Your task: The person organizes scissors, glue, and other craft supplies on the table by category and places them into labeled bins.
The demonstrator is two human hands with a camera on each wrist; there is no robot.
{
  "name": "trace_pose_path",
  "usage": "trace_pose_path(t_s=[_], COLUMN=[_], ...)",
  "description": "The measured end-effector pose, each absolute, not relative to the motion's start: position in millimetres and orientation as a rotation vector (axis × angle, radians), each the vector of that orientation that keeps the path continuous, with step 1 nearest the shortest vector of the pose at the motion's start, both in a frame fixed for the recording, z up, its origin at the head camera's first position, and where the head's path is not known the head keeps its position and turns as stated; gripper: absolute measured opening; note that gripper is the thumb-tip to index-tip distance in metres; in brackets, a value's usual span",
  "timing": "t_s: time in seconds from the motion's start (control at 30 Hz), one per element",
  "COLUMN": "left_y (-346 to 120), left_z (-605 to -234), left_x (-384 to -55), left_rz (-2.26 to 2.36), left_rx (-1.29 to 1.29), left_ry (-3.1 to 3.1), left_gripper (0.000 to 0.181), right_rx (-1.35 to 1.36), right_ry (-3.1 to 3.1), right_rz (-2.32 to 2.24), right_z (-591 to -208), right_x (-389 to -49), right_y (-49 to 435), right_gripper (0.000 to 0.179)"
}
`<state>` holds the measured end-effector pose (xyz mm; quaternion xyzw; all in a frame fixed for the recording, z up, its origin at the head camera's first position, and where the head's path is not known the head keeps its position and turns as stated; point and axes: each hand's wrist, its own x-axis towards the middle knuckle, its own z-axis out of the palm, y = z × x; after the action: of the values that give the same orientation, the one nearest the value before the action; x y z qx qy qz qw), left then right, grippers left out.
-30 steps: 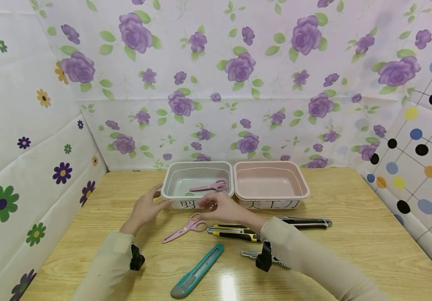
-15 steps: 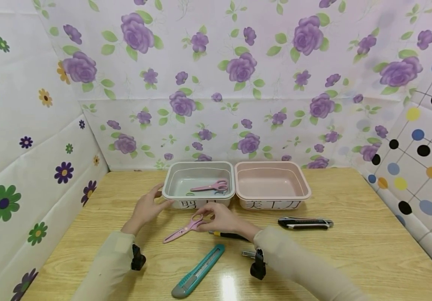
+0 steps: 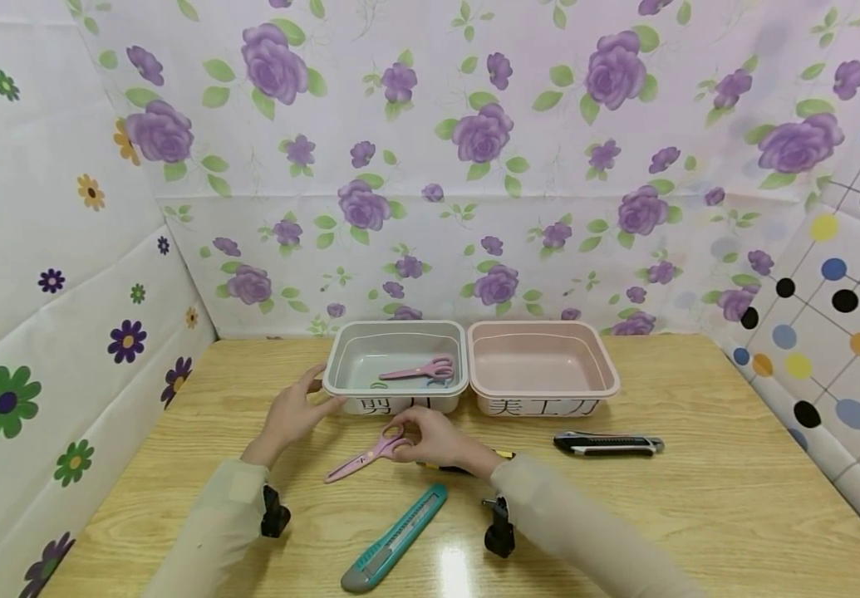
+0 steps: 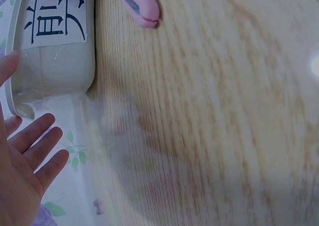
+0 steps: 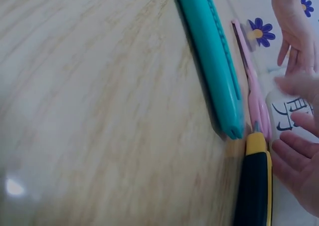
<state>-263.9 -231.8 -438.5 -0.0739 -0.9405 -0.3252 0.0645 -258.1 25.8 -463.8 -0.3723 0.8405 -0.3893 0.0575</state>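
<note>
Pink scissors (image 3: pixel 361 461) lie on the table in front of the grey bin (image 3: pixel 395 324). My right hand (image 3: pixel 435 438) is at their handles, thumb and index finger spread on either side of the finger loops. In the right wrist view those scissors (image 5: pixel 254 94) lie flat beside the relaxed fingers, with the thumb blurred. At the grey bin's left front corner is my left hand (image 3: pixel 293 422). In the left wrist view its fingers (image 4: pixel 37 148) are loosely spread by the bin wall. Inside the bin rests another pair of pink scissors (image 3: pixel 416 371).
A pink bin (image 3: pixel 534 325) adjoins the grey one on the right. A teal utility knife (image 3: pixel 395 538) lies nearer the front. Partly behind the right hand is a black-and-yellow utility knife (image 5: pixel 253 186). Farther right lies a black-and-white utility knife (image 3: pixel 609 443).
My right hand has come down and slightly left, from beside the grey bin's front to the scissors' handles. My left hand has kept its place at the bin.
</note>
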Motion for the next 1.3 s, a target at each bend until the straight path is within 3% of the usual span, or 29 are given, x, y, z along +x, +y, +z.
trace_pose_path(t_s=[0.47, 0.77, 1.1, 1.3], left_y=[-232, -232, -233, -233], left_z=[-437, -437, -439, -440], left_x=[-264, -264, -264, -264], left_rz=[-0.989, -1.000, -0.995, -1.002], left_rx=[-0.222, -0.225, -0.240, -0.236], left_ry=[-2.837, -2.832, -2.814, -2.811], left_gripper=[0.077, 0.076, 0.076, 0.074], right_rx=[-1.159, -1.095, -1.108, -1.140], right_ry=[2.693, 2.690, 2.683, 2.690], right_rz=[-0.985, -0.974, -1.026, -1.039], right_z=[-472, -468, -467, -469], right_x=[-263, -261, -255, -257], right_y=[15, 13, 10, 10], right_gripper=[0.034, 0.041, 0.061, 0.057])
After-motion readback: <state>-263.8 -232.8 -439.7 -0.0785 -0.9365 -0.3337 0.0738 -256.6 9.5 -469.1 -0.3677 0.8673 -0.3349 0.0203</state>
